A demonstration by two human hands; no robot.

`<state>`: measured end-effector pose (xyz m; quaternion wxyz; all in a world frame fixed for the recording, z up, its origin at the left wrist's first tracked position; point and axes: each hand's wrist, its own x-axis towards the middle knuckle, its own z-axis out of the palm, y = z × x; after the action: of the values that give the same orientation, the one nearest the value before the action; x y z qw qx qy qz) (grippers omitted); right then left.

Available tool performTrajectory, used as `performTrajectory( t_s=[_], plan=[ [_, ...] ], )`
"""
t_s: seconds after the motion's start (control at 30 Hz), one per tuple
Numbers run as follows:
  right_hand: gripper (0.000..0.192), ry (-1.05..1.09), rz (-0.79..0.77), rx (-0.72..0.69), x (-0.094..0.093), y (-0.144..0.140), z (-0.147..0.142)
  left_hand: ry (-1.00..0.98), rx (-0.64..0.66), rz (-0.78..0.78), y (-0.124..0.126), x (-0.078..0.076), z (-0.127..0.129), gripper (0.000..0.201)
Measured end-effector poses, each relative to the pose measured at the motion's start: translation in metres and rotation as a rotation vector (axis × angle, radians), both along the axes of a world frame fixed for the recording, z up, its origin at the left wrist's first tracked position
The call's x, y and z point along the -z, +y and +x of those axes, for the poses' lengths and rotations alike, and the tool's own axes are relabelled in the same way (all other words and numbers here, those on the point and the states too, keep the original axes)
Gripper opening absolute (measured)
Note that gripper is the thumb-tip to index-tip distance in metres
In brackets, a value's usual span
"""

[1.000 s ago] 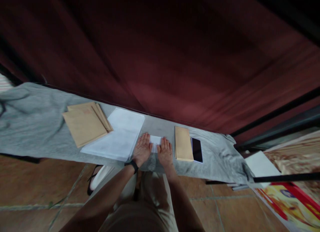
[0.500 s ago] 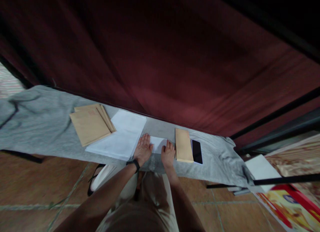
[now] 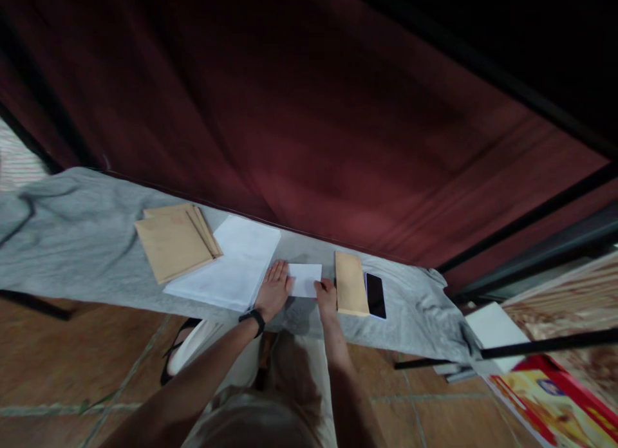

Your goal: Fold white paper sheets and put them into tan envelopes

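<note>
A small white piece of paper (image 3: 305,279), apparently folded, lies flat on the grey cloth between my hands. My left hand (image 3: 274,290), with a dark band at the wrist, rests flat with fingers stretched across the paper's left end and beside the larger white sheets (image 3: 232,268). At the right end, my right hand (image 3: 326,295) has its fingers curled, with thumb and fingers closed on the paper's edge. Just right of that hand lies a brown envelope (image 3: 351,284).
Several brown envelopes (image 3: 176,245) overlap the left part of the white sheets. A phone (image 3: 375,295) lies right of the single envelope. The grey cloth (image 3: 91,242) covers a narrow table against a dark red curtain (image 3: 299,145). A red and yellow box (image 3: 555,396) sits low at right.
My right hand has gone from lying flat with fingers stretched to curled fingers at the paper's right edge. More of the paper shows now. My left hand stays flat.
</note>
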<state>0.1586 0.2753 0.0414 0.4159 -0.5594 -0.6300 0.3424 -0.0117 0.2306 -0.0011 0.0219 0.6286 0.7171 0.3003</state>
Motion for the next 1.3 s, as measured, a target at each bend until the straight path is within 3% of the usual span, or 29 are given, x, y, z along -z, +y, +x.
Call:
performTrajectory(
  t_s=[0.1,0.2,0.27,0.37,0.47,0.6,0.73,0.87,1.03,1.17,1.3],
  plan=[
    [0.028,0.001,0.039,0.032,-0.021,-0.010,-0.002,-0.121,0.129,0.107,-0.012,-0.010,0.005,0.061],
    [0.033,-0.083,0.135,0.022,-0.044,-0.025,-0.007,-0.358,0.239,0.121,-0.026,-0.024,0.027,0.069],
    [0.034,-0.211,0.192,-0.064,-0.056,-0.037,-0.012,-0.679,0.187,0.104,-0.030,-0.035,0.044,0.060],
    [0.034,-0.449,0.327,-0.217,-0.061,-0.057,-0.022,-1.179,0.079,0.100,-0.026,-0.051,0.054,0.062],
    [0.037,-0.584,0.434,-0.292,-0.051,-0.070,-0.029,-1.375,0.057,0.086,-0.020,-0.058,0.044,0.063],
    [0.038,-0.490,0.415,-0.327,-0.027,-0.072,-0.030,-1.171,0.000,0.000,-0.018,-0.044,0.019,0.051],
    [0.037,-0.445,0.335,-0.249,-0.002,-0.065,-0.022,-0.999,-0.032,-0.055,-0.014,-0.027,0.000,0.036],
    [0.039,-0.497,0.323,-0.205,0.015,-0.052,-0.013,-0.870,0.029,-0.110,-0.001,-0.024,-0.009,0.031],
    [0.042,-0.596,0.353,-0.204,0.023,-0.032,-0.013,-0.742,0.135,-0.209,0.015,-0.029,-0.013,0.033],
    [0.043,-0.732,0.361,-0.230,0.033,-0.027,-0.017,-0.567,0.041,-0.250,0.026,-0.028,-0.011,0.039],
    [0.046,-0.800,0.365,-0.215,0.043,-0.029,-0.020,-0.436,-0.074,-0.253,0.018,-0.027,0.002,0.056]
  ],
)
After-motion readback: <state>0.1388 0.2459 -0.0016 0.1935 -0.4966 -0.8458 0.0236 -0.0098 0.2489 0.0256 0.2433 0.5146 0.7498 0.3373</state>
